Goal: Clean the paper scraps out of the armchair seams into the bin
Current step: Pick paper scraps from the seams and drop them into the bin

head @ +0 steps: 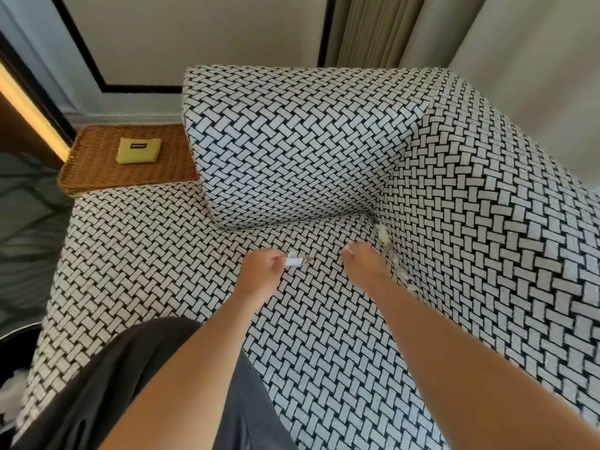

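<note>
The armchair [324,319] is covered in a black-and-white woven pattern. White paper scraps [383,234] lie along the seam between the seat and the right arm, running down toward me. My left hand [259,271] hovers over the seat and pinches a white paper scrap [294,261]. My right hand [363,259] is curled next to the seam, just left of the scraps; whether it holds anything is hidden. The bin [13,358] shows at the lower left edge, with white scraps inside.
A back cushion [292,151] stands on the seat behind my hands. A wicker side table [97,170] with a yellow pouch [139,151] sits at the left. Curtains hang behind the chair. My dark clothing fills the bottom middle.
</note>
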The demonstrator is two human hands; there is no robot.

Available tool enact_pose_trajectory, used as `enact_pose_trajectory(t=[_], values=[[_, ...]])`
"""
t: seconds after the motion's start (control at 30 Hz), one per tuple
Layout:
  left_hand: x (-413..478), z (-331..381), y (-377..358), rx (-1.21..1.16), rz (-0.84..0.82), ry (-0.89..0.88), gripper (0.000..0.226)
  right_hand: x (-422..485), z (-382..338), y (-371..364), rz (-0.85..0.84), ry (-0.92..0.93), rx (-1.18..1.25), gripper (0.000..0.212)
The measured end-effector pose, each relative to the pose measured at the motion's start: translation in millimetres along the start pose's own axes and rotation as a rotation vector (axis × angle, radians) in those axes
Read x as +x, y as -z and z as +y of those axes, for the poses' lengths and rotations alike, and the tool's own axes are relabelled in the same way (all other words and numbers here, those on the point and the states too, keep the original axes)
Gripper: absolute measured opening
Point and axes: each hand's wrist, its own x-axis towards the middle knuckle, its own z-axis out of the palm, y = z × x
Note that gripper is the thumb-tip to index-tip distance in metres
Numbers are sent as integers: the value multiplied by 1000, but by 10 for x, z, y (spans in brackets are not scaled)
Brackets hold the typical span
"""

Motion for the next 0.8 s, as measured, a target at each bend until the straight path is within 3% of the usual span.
enact_pose_trajectory(t=[0.17, 0.47, 0.6, 0.8], values=[[-231, -194, 570, 79, -77, 75, 25, -289, -281, -42, -98, 141, 144, 32], [-850, -936, 1768, 61, 146, 174, 22, -688, -1620, -356, -180, 360, 224, 29], [-1184, -1386, 2116, 105, 238, 242, 22, -939, -2247, -603, -253, 485, 268, 32], [-1655, -2123, 2417, -11, 350, 384, 20, -1179, -2943, -978, -349, 585, 215, 29]])
